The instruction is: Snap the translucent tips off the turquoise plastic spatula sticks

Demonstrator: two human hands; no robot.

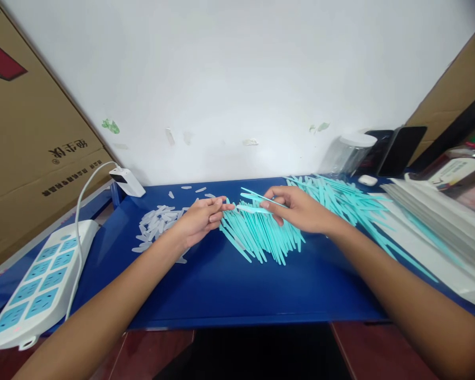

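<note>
My right hand point(291, 207) is closed on a few slim turquoise sticks point(255, 209), which look like eyebrow razors; their ends point left. The fingers of my left hand point(201, 217) are pinched together at the tip of one held stick. Whatever sits between those fingertips is too small to make out. Beneath both hands, a fanned pile of turquoise razors point(261, 235) lies on the blue table point(237, 295). Small translucent covers point(156, 227) are heaped beside my left hand, with a few strewn behind.
More turquoise razors point(336, 198) lie in a loose heap at the right, near stacked white plastic sleeves point(447, 232). A clear jar point(350, 153) and dark phone-like slabs point(402, 150) stand behind. At left are a power strip point(43, 279), a white charger point(127, 182) and a cardboard box point(27, 132).
</note>
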